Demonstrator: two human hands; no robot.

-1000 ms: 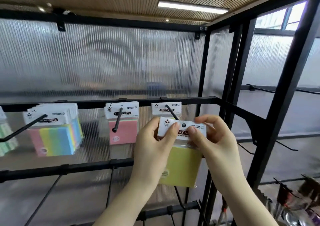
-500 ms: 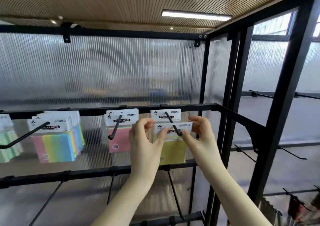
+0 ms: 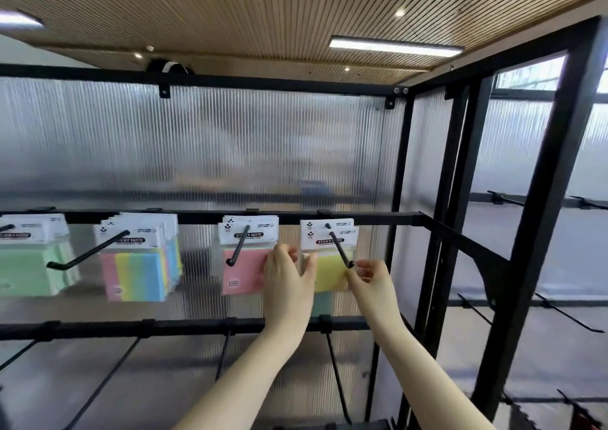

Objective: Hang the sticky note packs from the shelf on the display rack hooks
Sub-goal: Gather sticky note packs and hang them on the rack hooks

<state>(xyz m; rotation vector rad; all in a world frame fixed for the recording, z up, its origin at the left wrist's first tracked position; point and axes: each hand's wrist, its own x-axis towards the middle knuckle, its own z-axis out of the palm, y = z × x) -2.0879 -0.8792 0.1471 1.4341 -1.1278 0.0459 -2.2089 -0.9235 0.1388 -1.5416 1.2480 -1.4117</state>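
Note:
A yellow sticky note pack [image 3: 330, 266] with a white header card hangs on the rightmost black hook [image 3: 340, 250] of the upper rail, in front of another pack. My left hand [image 3: 287, 273] grips the pack's left edge, thumb in front. My right hand [image 3: 370, 276] pinches its lower right corner, just under the hook's tip. On the hook to the left hang pink packs [image 3: 245, 258], then multicolour packs [image 3: 139, 265], then green packs [image 3: 29, 261].
The black rack frame [image 3: 441, 242] has a ribbed translucent back panel. A lower rail [image 3: 184, 327] carries several bare hooks pointing down and forward. More bare hooks [image 3: 569, 314] stick out of the side section at the right.
The yellow pack has slid back along the hook toward the rail. Both hands followed it and dropped from the header card to the pack's lower edges. The camera tilted up.

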